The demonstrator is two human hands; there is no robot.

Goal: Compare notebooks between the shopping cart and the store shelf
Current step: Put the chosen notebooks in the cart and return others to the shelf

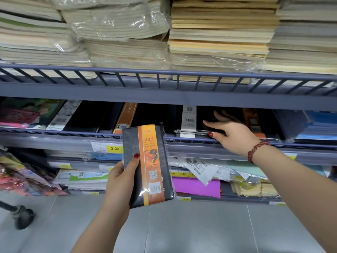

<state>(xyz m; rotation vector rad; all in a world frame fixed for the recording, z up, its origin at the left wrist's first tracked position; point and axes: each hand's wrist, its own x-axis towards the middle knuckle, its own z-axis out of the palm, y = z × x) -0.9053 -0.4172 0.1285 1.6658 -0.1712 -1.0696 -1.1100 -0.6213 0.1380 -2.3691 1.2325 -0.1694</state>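
The left hand [122,179] comes up from 6 o'clock and grips a 48K notebook [147,165]. The thumb lies across the dark cover and the fingers are hidden behind. The book stands nearly upright in a clear sleeve, an orange band down its face, near the centre of view and in front of the shelving. The right hand [229,132], with a red bead bracelet [257,150] at the wrist, reaches in from 4 o'clock. It pinches a black notebook [189,123] lying on the middle shelf [54,133], toward 3 o'clock, fingers spread over the top and thumb under the sleeve's front edge.

Under the arms the floor [182,230] is grey tile, open from 5 to 7 o'clock. A caster wheel [21,216] stands far out at 8 o'clock, well apart from the left arm. The lowest tiers hold loose sleeved packs and a purple sheet [196,187] at 5 o'clock. A yellow price tag [114,148] reading 2.00 sits on the shelf lip just beside the held book.

A low wire rail edges the middle shelf, and the right hand reaches through the gap between it and the top shelf [164,92]. Blue stock [317,128] is stacked at the 3 o'clock edge. Farthest, at 12 o'clock, pale stacks [218,33] of wrapped notebooks fill the top shelf behind its own rail.
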